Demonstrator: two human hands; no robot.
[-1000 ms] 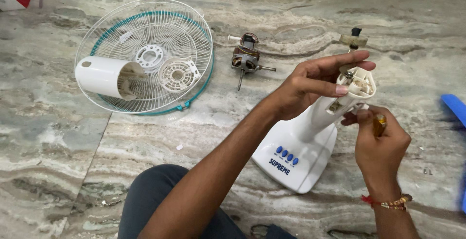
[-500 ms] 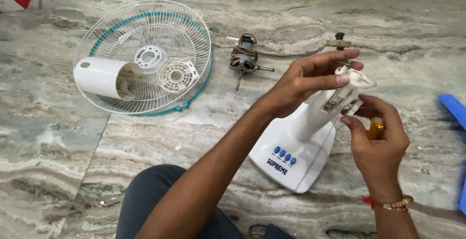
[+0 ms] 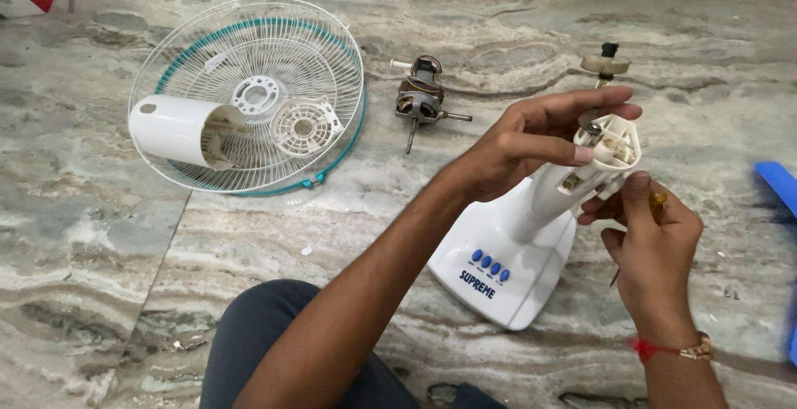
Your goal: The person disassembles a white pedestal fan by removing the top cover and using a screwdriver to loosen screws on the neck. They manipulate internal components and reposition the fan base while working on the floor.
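Marble floor [image 3: 124,276] carries all parts. Wire fan guard [image 3: 249,97] lies flat far left, white cylindrical cover [image 3: 170,129] resting on it. White fan stand [image 3: 515,251] near centre-right, base on floor (four blue buttons in front). Left hand [image 3: 531,139], fingers wrapped round stand's top end. Right hand [image 3: 652,243], fingers closed on amber-handled screwdriver [image 3: 657,203] just beside stand neck. Motor [image 3: 422,97] on floor between guard and hands.

- Fan stand [image 3: 506,268], gripped at its neck by the left hand [image 3: 519,139]: smooth, glossy white plastic.
- Screwdriver [image 3: 656,205] in the right hand [image 3: 652,239]: translucent amber plastic handle.
- Motor [image 3: 422,97], beyond the left hand: bare dull metal.
- Grille [image 3: 249,52], far left of both hands: white coated wire.
- Floor [image 3: 124,251]: polished veined stone.
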